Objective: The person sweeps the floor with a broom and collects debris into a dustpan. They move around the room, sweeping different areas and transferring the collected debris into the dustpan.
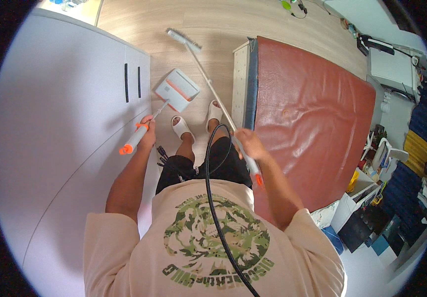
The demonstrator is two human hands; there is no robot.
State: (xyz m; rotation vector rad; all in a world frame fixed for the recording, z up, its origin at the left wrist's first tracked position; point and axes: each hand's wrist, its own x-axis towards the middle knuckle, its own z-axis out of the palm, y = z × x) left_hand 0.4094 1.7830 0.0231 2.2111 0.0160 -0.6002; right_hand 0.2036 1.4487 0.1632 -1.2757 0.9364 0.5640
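My left hand (147, 134) is wrapped around the grey handle of a long-handled dustpan (178, 89), just below its orange collar. The white and orange pan sits on the wood-look floor (213, 33) ahead of my feet, close to the cabinet. In my right hand (250, 143) is the pole of a broom (213, 89), gripped near its orange-tipped upper end. The broom's bristled head (183, 39) lies farther out, beyond the pan and apart from it.
On the left stands a tall white cabinet (68, 122) with two black handles. A bed-like platform with a reddish-brown cover (310, 122) fills the right. A black cable (209, 174) hangs before my shirt. Small items and a cord (299, 9) lie on the far floor.
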